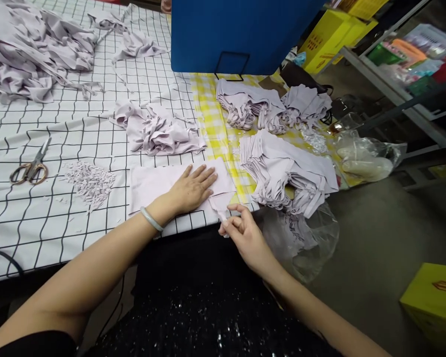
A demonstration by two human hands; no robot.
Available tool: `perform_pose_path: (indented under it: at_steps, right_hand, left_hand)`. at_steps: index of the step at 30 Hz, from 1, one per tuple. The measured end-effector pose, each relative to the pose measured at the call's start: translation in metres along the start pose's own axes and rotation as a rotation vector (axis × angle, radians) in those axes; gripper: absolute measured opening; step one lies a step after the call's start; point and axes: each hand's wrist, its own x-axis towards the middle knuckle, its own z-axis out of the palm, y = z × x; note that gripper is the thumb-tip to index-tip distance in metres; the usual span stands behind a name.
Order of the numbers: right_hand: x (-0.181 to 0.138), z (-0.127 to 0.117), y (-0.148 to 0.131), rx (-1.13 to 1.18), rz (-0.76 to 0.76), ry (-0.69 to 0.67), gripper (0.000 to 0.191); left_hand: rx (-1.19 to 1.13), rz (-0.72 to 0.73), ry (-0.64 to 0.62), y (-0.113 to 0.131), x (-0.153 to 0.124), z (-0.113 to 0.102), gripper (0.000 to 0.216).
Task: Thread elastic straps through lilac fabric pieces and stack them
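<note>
My left hand (195,188) lies flat, fingers spread, on a folded pale lilac fabric piece (152,181) at the table's front edge. With thumb and fingers closed, my right hand (243,230) pinches a narrow fabric strap (219,206) at that piece's right front corner, just over the edge. Behind the piece sits a crumpled heap of the same fabric (159,131). To the right, a neat stack of sewn pieces with straps (290,168) reaches over the table edge. Small fabric snippets (91,181) form a pile left of my left hand.
Scissors (32,166) lie at the left on the checked tablecloth (78,238). A large fabric heap (37,49) fills the far left. At the back stand a blue board (241,34) and another stack (249,101). A clear plastic bag (315,243) hangs at the right edge.
</note>
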Motion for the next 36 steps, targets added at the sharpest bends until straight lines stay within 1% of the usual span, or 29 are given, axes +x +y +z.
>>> perform_pose_path:
  at_steps: [2, 3, 6, 8, 10, 11, 12, 13, 14, 15, 16, 17, 18, 19, 20, 21, 23, 25, 26, 27, 29, 30, 31, 32, 33, 34, 35, 36]
  right_hand:
    - [-0.013, -0.002, 0.018, -0.018, 0.030, -0.023, 0.040]
    - [-0.017, -0.002, 0.027, 0.010, 0.059, -0.044, 0.039]
    - [-0.019, -0.003, 0.048, 0.190, 0.127, -0.088, 0.038]
    - [-0.017, -0.008, 0.055, 0.345, 0.160, -0.089, 0.037]
    - [-0.017, -0.018, 0.056, 0.439, 0.216, -0.038, 0.036]
    - [-0.016, -0.025, 0.055, 0.418, 0.240, 0.033, 0.034]
    - [-0.015, -0.032, 0.051, 0.339, 0.233, 0.129, 0.032]
    - [-0.011, -0.038, 0.045, 0.213, 0.179, 0.235, 0.030]
    - [-0.005, -0.042, 0.037, 0.057, 0.072, 0.324, 0.028]
    - [0.005, -0.043, 0.026, -0.109, -0.082, 0.376, 0.028]
    - [0.018, -0.042, 0.014, -0.270, -0.260, 0.382, 0.030]
    - [0.035, -0.037, 0.001, -0.418, -0.436, 0.341, 0.034]
    - [0.054, -0.029, -0.011, -0.557, -0.575, 0.270, 0.040]
    - [0.074, -0.020, -0.022, -0.694, -0.656, 0.196, 0.045]
    - [0.094, -0.010, -0.030, -0.825, -0.685, 0.120, 0.050]
    - [0.113, 0.000, -0.034, -0.943, -0.660, 0.050, 0.055]
    - [0.141, 0.014, -0.032, -1.122, -0.541, -0.049, 0.063]
    - [0.157, 0.017, -0.022, -1.209, -0.457, -0.081, 0.067]
    - [0.161, 0.015, -0.017, -1.224, -0.451, -0.078, 0.069]
    - [0.162, 0.013, -0.013, -1.228, -0.462, -0.068, 0.069]
    - [0.157, 0.009, -0.011, -1.230, -0.513, -0.036, 0.071]
    - [0.151, 0.010, -0.012, -1.232, -0.555, -0.022, 0.070]
    - [0.144, 0.015, -0.015, -1.233, -0.611, -0.025, 0.070]
    - [0.135, 0.023, -0.019, -1.231, -0.681, -0.053, 0.068]
    - [0.126, 0.034, -0.022, -1.222, -0.760, -0.112, 0.066]
    - [0.118, 0.047, -0.026, -1.207, -0.837, -0.198, 0.063]
    - [0.111, 0.062, -0.028, -1.189, -0.904, -0.299, 0.061]
    - [0.107, 0.077, -0.029, -1.173, -0.953, -0.398, 0.059]
  left_hand:
    - [0.078, -0.032, -0.034, 0.000, 0.002, 0.008, 0.055]
    - [0.103, -0.043, -0.043, 0.000, 0.002, 0.010, 0.056]
    - [0.129, -0.054, -0.065, 0.002, 0.004, 0.013, 0.057]
    - [0.114, -0.059, -0.074, 0.002, 0.005, 0.010, 0.058]
    - [0.067, -0.052, -0.095, 0.000, 0.004, 0.002, 0.058]
    - [0.035, -0.045, -0.102, -0.001, 0.003, -0.003, 0.056]
    - [0.005, -0.039, -0.099, -0.004, 0.000, -0.008, 0.053]
    - [-0.015, -0.043, -0.079, -0.007, -0.004, -0.013, 0.049]
    - [-0.019, -0.059, -0.041, -0.010, -0.009, -0.018, 0.046]
    - [-0.006, -0.091, 0.002, -0.014, -0.015, -0.022, 0.044]
    - [0.017, -0.136, 0.035, -0.017, -0.020, -0.024, 0.044]
    - [0.044, -0.187, 0.047, -0.021, -0.025, -0.025, 0.045]
    - [0.066, -0.235, 0.039, -0.024, -0.029, -0.024, 0.048]
    - [0.079, -0.269, 0.016, -0.027, -0.032, -0.023, 0.053]
    - [0.084, -0.289, -0.011, -0.029, -0.034, -0.020, 0.058]
    - [0.082, -0.295, -0.032, -0.031, -0.034, -0.018, 0.062]
    - [0.055, -0.279, -0.048, -0.035, -0.034, -0.017, 0.064]
    - [-0.007, -0.275, -0.037, -0.033, -0.040, -0.023, 0.064]
    - [-0.052, -0.289, 0.002, -0.029, -0.049, -0.028, 0.062]
    - [-0.104, -0.319, 0.076, -0.021, -0.064, -0.035, 0.057]
    - [-0.222, -0.434, 0.267, 0.003, -0.107, -0.045, 0.037]
    - [-0.297, -0.531, 0.339, 0.018, -0.132, -0.046, 0.029]
    - [-0.383, -0.630, 0.279, 0.032, -0.158, -0.044, 0.032]
    - [-0.456, -0.719, 0.158, 0.045, -0.182, -0.038, 0.038]
    - [-0.486, -0.801, 0.067, 0.054, -0.200, -0.028, 0.036]
    - [-0.459, -0.869, 0.081, 0.061, -0.212, -0.015, 0.027]
    - [-0.426, -0.912, 0.151, 0.065, -0.218, 0.001, 0.020]
    - [-0.424, -0.933, 0.218, 0.067, -0.217, 0.016, 0.020]
